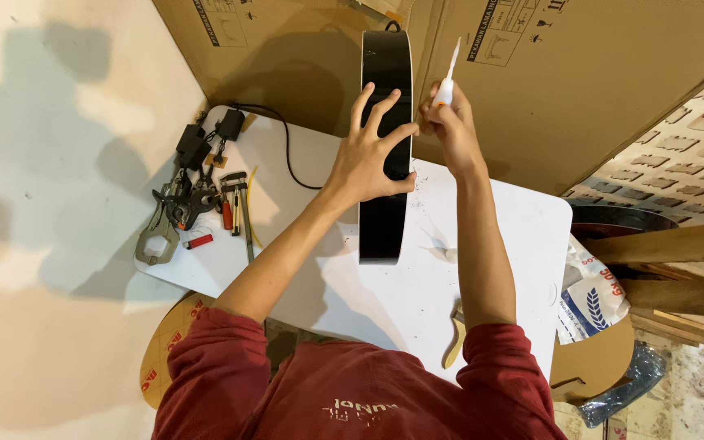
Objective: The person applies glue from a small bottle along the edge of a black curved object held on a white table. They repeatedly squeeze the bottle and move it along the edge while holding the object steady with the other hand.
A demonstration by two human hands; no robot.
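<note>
A long glossy black panel [385,57] stands on edge on the white table [523,236], running away from me. My left hand [372,151] presses flat against its left face with the fingers spread, thumb wrapped round the near side. My right hand [443,122] is just right of the panel's top edge, closed around a small white tube with a long thin nozzle [448,77] that points upward.
Clamps, locking pliers and small hand tools [185,208] lie at the table's left end beside a black cable [287,147]. Large cardboard sheets [596,73] lean behind. Wooden planks [678,269] and a printed sack [592,293] sit to the right. A small curved wooden piece [455,342] lies near me.
</note>
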